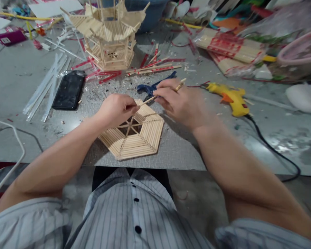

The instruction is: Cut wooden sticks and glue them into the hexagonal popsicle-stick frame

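Note:
A thin wooden stick (148,101) stretches between my two hands above the table. My left hand (118,109) is closed in a pinch at its left end. My right hand (177,102), slightly blurred, has its fingers closed on the stick's right part. Under my hands lies a flat hexagonal panel (137,144) of wooden sticks, with an open centre crossed by spokes; my left hand and forearm cover its upper left part. Blue-handled pliers (145,88) rest just behind the panel, partly hidden by my right hand.
A stick-built pavilion model (110,38) stands at the back. A black phone (69,90) and clear glue sticks (45,86) lie left. Right are a corded yellow glue gun (230,98), bagged sticks (230,46) and a pink basket (300,46). Loose sticks (155,67) lie behind the pliers.

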The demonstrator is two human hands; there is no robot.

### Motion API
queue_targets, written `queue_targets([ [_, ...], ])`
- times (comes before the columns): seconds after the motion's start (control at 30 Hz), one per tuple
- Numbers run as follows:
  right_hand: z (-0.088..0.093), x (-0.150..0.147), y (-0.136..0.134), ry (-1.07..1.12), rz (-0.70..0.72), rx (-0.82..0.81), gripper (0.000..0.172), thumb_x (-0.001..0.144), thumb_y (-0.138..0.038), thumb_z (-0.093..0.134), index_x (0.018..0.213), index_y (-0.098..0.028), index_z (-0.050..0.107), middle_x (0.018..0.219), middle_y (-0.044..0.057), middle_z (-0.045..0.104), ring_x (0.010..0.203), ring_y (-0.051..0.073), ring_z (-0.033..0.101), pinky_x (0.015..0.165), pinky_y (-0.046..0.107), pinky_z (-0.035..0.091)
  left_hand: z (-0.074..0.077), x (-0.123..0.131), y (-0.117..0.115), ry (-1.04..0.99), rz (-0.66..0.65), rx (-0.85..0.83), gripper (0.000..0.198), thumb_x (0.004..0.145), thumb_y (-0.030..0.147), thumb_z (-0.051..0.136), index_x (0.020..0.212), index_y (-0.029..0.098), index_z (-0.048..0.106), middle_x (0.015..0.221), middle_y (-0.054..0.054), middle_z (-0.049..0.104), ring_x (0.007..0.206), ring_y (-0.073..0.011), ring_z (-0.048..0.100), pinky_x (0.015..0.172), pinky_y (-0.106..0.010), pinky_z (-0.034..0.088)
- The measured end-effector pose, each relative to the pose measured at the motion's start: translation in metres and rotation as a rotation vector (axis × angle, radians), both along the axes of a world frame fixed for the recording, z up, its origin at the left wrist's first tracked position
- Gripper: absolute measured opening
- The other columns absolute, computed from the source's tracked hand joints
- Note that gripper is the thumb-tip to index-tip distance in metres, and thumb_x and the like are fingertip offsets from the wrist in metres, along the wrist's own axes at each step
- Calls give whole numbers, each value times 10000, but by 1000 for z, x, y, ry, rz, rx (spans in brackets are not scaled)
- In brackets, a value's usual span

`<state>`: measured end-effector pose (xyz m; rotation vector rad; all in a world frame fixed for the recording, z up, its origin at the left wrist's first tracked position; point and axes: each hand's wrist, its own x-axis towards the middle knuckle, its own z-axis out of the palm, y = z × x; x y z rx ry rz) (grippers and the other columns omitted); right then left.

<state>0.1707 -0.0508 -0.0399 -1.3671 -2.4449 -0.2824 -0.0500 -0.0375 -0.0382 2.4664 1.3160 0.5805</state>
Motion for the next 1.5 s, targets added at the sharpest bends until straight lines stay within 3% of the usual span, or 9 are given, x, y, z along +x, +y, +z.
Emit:
queue_targets([
  [0.1,8,-2,-4,42,-41,-136,408,1000,-386,280,1119,-235,640,1235,95,625,1050,220,590,758,328,429,-1,0,3,-96,113,-29,228,833,297,536,702,165,668,594,4,601,621,-117,544,642,-262,423],
  [0.23,0,-8,-3,44,94,-311,322,956,-361,396,1062,-213,662,1103,95,664,991,226,604,742,332,419,-6,-5,14,-256,261,-34,212,847,298,539,704,178,639,614,2,597,663,-131,556,648,-272,432],
  [0.37,-11,-14,-3,-11,31,-320,271,903,-394,500,998,-208,672,1072,98,668,919,242,611,630,323,361,-6,-6,17,-429,267,-112,239,877,320,533,695,185,608,618,-2,621,539,-91,496,557,-250,401],
  [0.57,-6,-19,-6,-70,-96,-345,314,868,-485,557,930,-192,652,940,108,679,824,257,617,575,324,315,2,-2,8,-587,236,-334,169,893,305,533,778,184,562,677,-20,683,399,-47,427,424,-210,340],
  [0.67,-3,-21,-5,-82,-170,-402,352,858,-522,570,964,-194,643,873,103,686,779,261,624,573,323,318,0,-2,9,-498,244,-315,146,871,265,535,752,183,558,647,-12,673,425,-59,469,457,-212,382],
  [0.9,0,-22,-6,-67,-199,-445,344,865,-521,567,971,-203,643,802,94,679,757,270,630,593,336,345,-4,-3,9,-20,374,2,173,873,293,495,864,203,642,735,-39,677,735,-175,615,710,-311,460],
  [1.13,-8,-10,3,35,-127,-366,169,878,-333,539,896,-225,669,894,99,705,844,274,630,642,358,384,-6,-9,13,-39,449,-3,151,874,295,499,895,250,642,750,-43,646,857,-216,614,792,-341,460],
  [1.37,-7,-12,4,82,-160,-487,202,865,-363,570,938,-207,675,910,79,715,804,233,634,640,327,389,-8,-11,18,102,471,-42,153,858,244,472,864,220,623,807,-69,655,801,-222,606,732,-352,450],
  [1.5,-2,-14,3,154,-161,-589,192,827,-346,622,933,-190,660,853,59,697,736,195,619,624,302,393,-9,-14,25,-32,456,-101,170,853,233,465,713,206,556,745,-45,622,724,-180,568,687,-325,429],
])
